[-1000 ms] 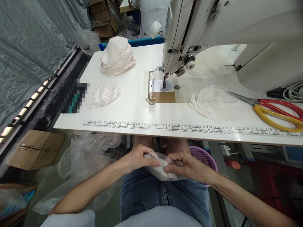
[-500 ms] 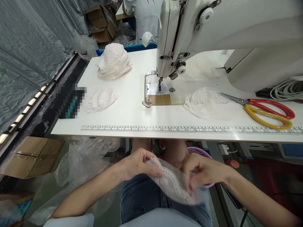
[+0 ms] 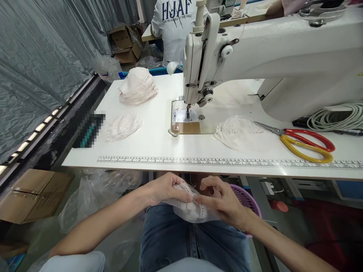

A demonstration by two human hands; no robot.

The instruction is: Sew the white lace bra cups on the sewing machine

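Note:
Over my lap, below the table edge, both hands hold a small white lace piece point(image 3: 189, 206). My left hand point(image 3: 164, 190) is closed on its left side. My right hand point(image 3: 222, 200) pinches its right side with thumb and fingers. On the white table point(image 3: 159, 145) above lie a single lace piece point(image 3: 123, 126), a stack of pale lace pieces point(image 3: 138, 86) and another lace pile point(image 3: 239, 132). The white sewing machine point(image 3: 255, 49) stands over the needle plate point(image 3: 184, 117).
Red and yellow scissors point(image 3: 307, 141) and coiled cable point(image 3: 337, 117) lie at the table's right. A ruler strip point(image 3: 215, 162) runs along the front edge. A purple basket point(image 3: 246, 196) sits under the table. Cardboard boxes point(image 3: 34, 196) and plastic bags lie left. A person in a white shirt point(image 3: 174, 26) stands behind.
The lace piece was spread out between my hands half a second ago and is bunched together again now. My right hand moved back in toward the left. My view tilted upward.

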